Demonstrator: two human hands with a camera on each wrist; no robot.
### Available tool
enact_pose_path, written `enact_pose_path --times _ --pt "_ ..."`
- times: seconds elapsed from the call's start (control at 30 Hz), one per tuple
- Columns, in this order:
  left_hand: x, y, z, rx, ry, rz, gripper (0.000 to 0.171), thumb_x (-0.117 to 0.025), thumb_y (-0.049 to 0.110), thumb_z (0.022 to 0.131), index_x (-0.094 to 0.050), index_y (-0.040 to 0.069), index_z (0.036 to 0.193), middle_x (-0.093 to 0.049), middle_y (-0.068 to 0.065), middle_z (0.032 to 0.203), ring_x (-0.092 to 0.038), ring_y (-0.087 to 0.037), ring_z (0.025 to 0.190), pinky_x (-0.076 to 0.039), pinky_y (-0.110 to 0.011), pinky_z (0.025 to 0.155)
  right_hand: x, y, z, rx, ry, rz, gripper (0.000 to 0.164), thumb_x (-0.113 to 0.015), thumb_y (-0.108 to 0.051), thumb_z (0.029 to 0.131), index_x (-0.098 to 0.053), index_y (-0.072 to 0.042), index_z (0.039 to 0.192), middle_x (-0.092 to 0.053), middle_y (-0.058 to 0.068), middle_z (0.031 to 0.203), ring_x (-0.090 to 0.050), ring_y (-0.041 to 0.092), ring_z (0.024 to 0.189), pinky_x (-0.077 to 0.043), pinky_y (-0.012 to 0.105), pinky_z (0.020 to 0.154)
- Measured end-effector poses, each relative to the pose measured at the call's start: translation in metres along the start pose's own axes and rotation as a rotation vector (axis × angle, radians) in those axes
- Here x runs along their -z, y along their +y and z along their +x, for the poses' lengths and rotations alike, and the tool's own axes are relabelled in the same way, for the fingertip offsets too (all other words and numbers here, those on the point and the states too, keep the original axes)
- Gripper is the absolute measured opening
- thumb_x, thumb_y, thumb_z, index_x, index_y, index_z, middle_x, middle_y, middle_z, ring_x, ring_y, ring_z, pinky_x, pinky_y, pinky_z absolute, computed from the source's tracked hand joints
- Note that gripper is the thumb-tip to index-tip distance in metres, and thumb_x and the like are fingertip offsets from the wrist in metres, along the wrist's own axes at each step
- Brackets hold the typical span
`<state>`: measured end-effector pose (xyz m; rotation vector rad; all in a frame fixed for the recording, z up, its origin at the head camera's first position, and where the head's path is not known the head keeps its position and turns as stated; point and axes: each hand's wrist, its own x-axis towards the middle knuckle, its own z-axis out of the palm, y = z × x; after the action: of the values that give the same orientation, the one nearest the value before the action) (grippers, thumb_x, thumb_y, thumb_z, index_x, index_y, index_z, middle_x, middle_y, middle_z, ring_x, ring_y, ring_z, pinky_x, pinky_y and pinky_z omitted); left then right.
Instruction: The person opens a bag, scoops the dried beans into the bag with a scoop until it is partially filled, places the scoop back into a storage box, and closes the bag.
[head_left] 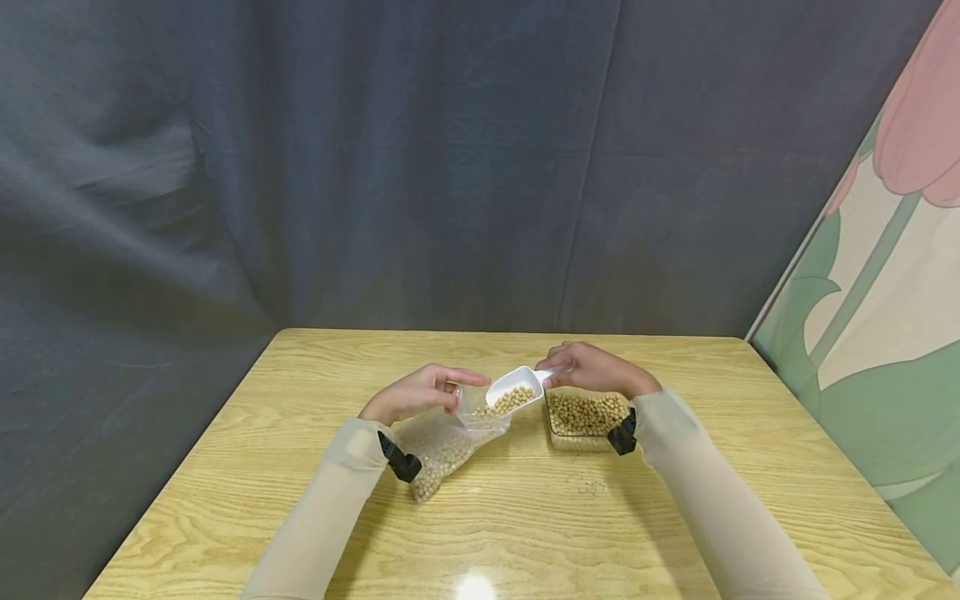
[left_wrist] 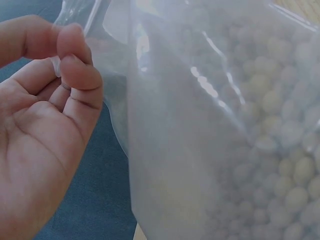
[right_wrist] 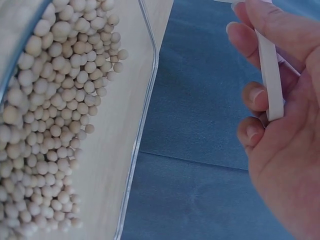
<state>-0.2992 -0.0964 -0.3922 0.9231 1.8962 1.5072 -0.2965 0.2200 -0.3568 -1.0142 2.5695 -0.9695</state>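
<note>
A clear plastic bag (head_left: 447, 450) partly filled with round, pale yellow beans leans on the table under my left hand (head_left: 423, 392). That hand pinches the bag's edge between thumb and fingers, as the left wrist view shows with the bag (left_wrist: 170, 150) close up. My right hand (head_left: 592, 367) grips the handle (right_wrist: 270, 75) of a white scoop (head_left: 517, 385). The scoop tilts down to the left, its lip at the bag's mouth, with beans in it and at its lip. Below the right hand stands a clear rectangular container (head_left: 581, 444) of the same beans (right_wrist: 60, 115).
The wooden table (head_left: 480, 533) carries the bag and the container. Behind it hangs a dark grey-blue curtain (head_left: 420, 167); a tulip-patterned panel (head_left: 885, 350) stands along the right side. A dark camera mount sits on each wrist.
</note>
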Motion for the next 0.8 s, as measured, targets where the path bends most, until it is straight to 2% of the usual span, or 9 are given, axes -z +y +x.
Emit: enact_pose_path --times 0.33,0.8 --pt "-0.001 0.002 0.001 0.004 -0.001 -0.001 0.055 -0.048 -0.009 0.084 -0.049 -0.003 0.138 -0.047 -0.030 0.137 -0.044 -0.012 0.059 -0.045 -0.028 0.066 0.004 -0.006 0.001 0.003 -0.010 -0.076 0.028 -0.066 -0.019 0.090 -0.072 -0.006 0.113 -0.069 0.003 0.105 -0.058 0.016 0.095 -0.048 0.038 0.085" --pt "-0.001 0.001 0.000 -0.010 -0.012 0.000 0.054 -0.048 -0.009 0.085 -0.049 -0.002 0.139 -0.044 -0.021 0.146 -0.046 -0.010 0.060 -0.046 -0.028 0.069 0.009 -0.020 0.003 -0.014 -0.022 -0.134 0.028 -0.067 -0.018 0.088 -0.072 -0.005 0.113 -0.071 0.003 0.100 -0.056 0.016 0.092 -0.047 0.039 0.085"
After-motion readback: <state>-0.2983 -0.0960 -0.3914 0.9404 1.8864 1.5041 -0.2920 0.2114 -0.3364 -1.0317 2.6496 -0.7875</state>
